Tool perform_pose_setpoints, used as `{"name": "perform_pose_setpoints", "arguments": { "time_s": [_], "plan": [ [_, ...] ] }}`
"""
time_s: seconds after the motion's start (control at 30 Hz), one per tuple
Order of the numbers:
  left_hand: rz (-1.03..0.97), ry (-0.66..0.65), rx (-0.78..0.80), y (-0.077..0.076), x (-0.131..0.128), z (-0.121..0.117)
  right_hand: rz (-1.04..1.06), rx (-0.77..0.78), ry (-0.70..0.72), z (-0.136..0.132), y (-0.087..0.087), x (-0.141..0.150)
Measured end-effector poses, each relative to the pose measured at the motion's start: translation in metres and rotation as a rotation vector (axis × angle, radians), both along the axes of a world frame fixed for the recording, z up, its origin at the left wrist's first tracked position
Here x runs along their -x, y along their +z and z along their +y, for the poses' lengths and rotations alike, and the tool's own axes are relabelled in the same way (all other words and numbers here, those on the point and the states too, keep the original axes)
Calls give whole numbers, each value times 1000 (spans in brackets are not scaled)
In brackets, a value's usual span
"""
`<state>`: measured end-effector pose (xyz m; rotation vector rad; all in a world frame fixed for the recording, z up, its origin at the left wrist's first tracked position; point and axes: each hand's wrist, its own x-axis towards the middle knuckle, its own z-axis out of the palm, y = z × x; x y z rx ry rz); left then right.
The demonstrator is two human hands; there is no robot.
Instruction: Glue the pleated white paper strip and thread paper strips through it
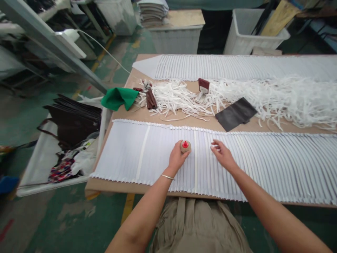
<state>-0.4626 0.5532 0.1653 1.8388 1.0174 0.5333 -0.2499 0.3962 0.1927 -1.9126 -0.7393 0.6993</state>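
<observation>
My left hand [179, 154] is wrapped round a small bottle [185, 148] with a red pointed cap, seen from above. It is over a long row of overlapping white sheets [168, 140] on the near side of the table. To its right, my right hand [221, 153] hovers over the same sheets, fingers loosely bent and apart, with nothing visible in them. Two cream strips lie across the row: one strip [195, 160] between my hands, another strip [143, 151] farther left.
Behind the row lie a heap of shredded white strips [286, 102], a dark flat piece [236, 114], a phone-like brown object [203, 86] on a stand and a green cloth [119, 98]. A second sheet row [223, 66] runs along the back. A white bin [58, 188] stands left.
</observation>
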Motion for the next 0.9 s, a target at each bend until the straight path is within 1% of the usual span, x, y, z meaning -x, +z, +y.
{"name": "perform_pose_setpoints", "arguments": {
  "time_s": [0.07,0.13,0.2,0.23,0.3,0.33,0.4,0.47,0.57,0.67,0.77,0.9],
  "plan": [
    [-69,58,101,14,1,-3,288,16,-10,2,-9,48],
    [-177,138,247,33,4,-13,562,-1,-67,3,-8,79],
    [-297,205,380,51,6,-29,870,-38,-80,2,0,94],
    [-342,230,421,59,7,-40,1018,-61,-60,1,6,99],
    [-398,293,455,72,6,-62,1240,-107,4,-4,18,102],
    [-408,329,456,77,6,-74,1304,-127,34,-8,23,102],
    [-389,399,425,84,3,-100,1368,-144,89,-20,31,99],
    [-326,447,358,88,-2,-127,1399,-115,143,-38,35,94],
    [-219,505,264,89,-12,-167,1431,-50,191,-68,35,81],
    [-183,556,249,89,-23,-203,1463,-16,195,-98,31,68],
    [-181,599,245,89,-32,-231,1486,12,213,-124,29,59],
    [-194,641,267,89,-35,-254,1501,58,239,-146,30,55]
  ]
}}
